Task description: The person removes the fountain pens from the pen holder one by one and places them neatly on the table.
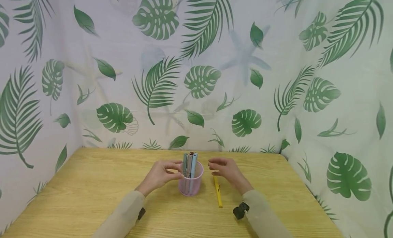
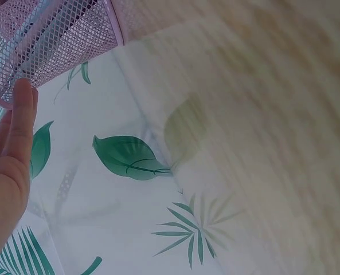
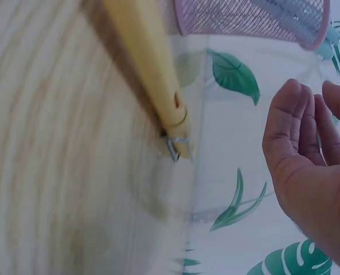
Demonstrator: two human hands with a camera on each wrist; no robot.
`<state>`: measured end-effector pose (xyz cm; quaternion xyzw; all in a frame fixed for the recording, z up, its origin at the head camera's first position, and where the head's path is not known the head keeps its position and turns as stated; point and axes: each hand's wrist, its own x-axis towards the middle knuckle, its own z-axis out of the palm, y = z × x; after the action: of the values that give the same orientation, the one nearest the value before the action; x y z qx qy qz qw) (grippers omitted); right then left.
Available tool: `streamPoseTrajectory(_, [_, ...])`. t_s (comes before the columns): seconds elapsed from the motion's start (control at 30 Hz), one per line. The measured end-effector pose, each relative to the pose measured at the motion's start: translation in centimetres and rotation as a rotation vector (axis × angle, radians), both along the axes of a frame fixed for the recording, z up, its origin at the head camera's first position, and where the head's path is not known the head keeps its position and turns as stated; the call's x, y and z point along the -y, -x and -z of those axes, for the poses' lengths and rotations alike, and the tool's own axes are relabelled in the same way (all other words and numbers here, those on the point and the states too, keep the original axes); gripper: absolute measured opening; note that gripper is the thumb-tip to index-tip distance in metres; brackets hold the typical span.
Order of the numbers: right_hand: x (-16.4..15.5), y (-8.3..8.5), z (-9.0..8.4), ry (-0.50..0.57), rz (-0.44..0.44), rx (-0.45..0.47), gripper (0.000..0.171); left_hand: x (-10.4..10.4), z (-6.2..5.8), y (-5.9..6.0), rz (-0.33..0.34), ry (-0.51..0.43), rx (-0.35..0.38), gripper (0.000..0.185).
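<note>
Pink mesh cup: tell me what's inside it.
In the pink mesh cup stand several pens, light blue, brownish and grey-green among them, tops above its rim. Their lower parts show faintly through the mesh; anything behind the front pens is covered.

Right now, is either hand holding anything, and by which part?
The left hand holds the cup by its upper left side; the right hand holds nothing.

Head view: your right hand (image 1: 226, 169) hides the yellow pen's (image 1: 218, 194) far end; pens (image 1: 193, 163) in the cup (image 1: 198, 186) too small to count, mesh muddies their lower parts. Left wrist: cup and your left hand (image 1: 161, 175) cut off, table (image 2: 296, 143) blurred. Right wrist: yellow pen cropped at top
</note>
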<state>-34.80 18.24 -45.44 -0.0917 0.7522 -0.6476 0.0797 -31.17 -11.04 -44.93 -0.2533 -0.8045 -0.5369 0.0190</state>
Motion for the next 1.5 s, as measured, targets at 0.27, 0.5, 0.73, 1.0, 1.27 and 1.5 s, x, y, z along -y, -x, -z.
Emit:
streamPoseTrajectory(0.27, [2.1, -0.9, -1.0, 0.024, -0.009, -0.094, 0.035, -0.1, 0.3, -0.1, 0.001, 0.001, -0.022, 0.015])
streamPoseTrajectory(0.5, [3.7, -1.2, -1.8, 0.040, 0.000, -0.146, 0.032, -0.1, -0.1, 0.0, -0.007, -0.005, 0.002, 0.011])
streamPoseTrajectory(0.73, [4.4, -1.1, -1.9, 0.014, -0.002, -0.165, 0.032, 0.1, 0.0, 0.1, -0.003, -0.013, 0.013, 0.010])
streamPoseTrajectory(1.0, [5.0, -0.6, -1.8, -0.026, 0.021, -0.162, 0.032, 0.2, 0.0, 0.2, 0.002, -0.026, -0.003, 0.010])
streamPoseTrajectory(1.27, [5.3, -0.6, -2.3, -0.078, 0.012, -0.146, 0.032, 0.0, -0.1, 0.2, -0.012, -0.010, -0.013, 0.007])
streamPoseTrajectory(1.5, [5.6, -2.3, -4.5, -0.121, -0.019, -0.151, 0.032, -0.4, -2.3, -1.4, 0.015, -0.008, -0.015, 0.009])
